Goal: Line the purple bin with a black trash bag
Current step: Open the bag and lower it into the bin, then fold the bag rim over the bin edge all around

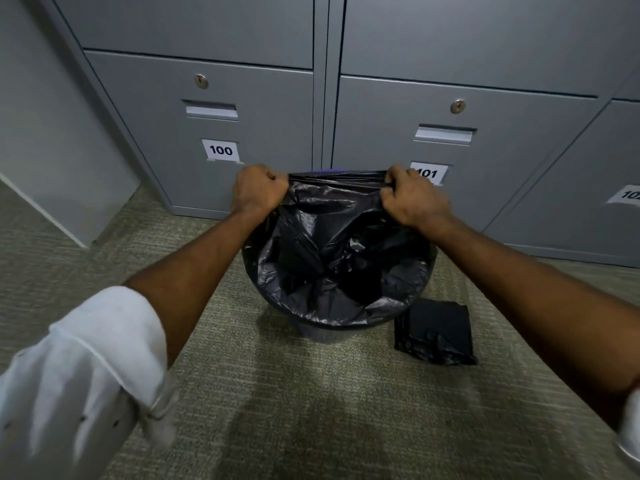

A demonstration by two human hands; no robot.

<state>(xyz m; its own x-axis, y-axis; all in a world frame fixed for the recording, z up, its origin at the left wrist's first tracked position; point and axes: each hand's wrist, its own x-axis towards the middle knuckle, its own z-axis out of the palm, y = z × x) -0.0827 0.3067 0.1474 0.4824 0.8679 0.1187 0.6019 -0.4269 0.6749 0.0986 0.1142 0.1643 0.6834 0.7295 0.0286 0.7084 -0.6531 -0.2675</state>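
A black trash bag hangs open inside the bin, which stands on the carpet in front of the lockers. The bag's near edge is folded over the bin's front rim and covers most of it; a thin purple strip of the bin shows at the far rim. My left hand grips the bag's far edge at the back left. My right hand grips the same edge at the back right. The edge is stretched taut between both fists, above the far rim.
Grey metal lockers numbered 100, 101 and 102 stand right behind the bin. A folded stack of black bags lies on the carpet to the bin's right. A grey wall panel closes off the left side.
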